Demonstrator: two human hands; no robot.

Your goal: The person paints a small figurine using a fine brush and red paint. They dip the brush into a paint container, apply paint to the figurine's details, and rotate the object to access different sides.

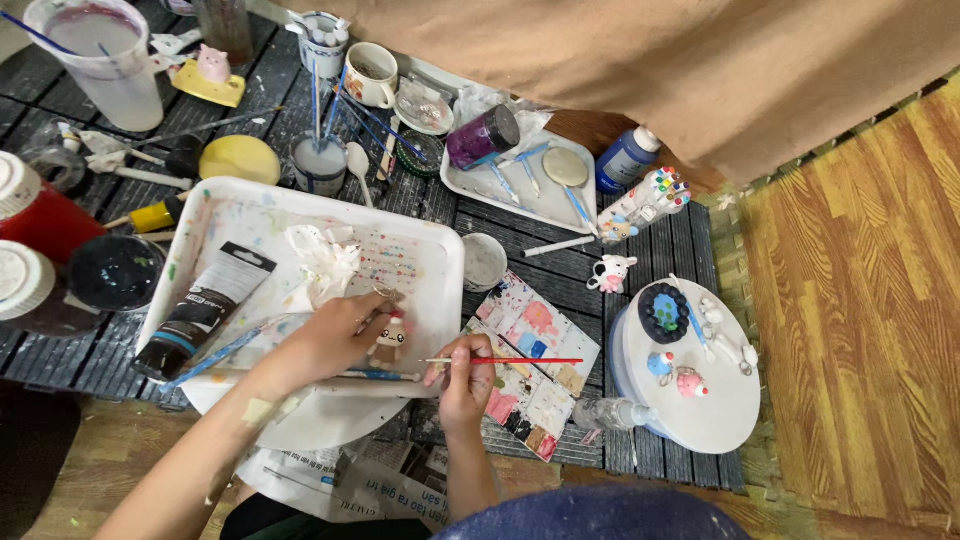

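My left hand [330, 340] holds a small brown clay figurine [387, 346] over the front right corner of a white tray [430, 250]. My right hand [466, 377] grips a thin red-handled paintbrush [520, 361] that lies level, its tip pointing left toward the figurine. A paint-stained palette [535, 365] with many small wells lies just right of my right hand. A black paint tube [205, 310], a crumpled tissue [325, 262] and a blue brush [215, 355] lie in the tray.
A round white board [720, 400] at the right carries small painted figures. Water cups [105, 60], jars, brushes, a purple glitter jar [480, 137], a blue bottle [626, 158] and a small cow figure [611, 273] crowd the dark slatted table. Wooden floor lies at right.
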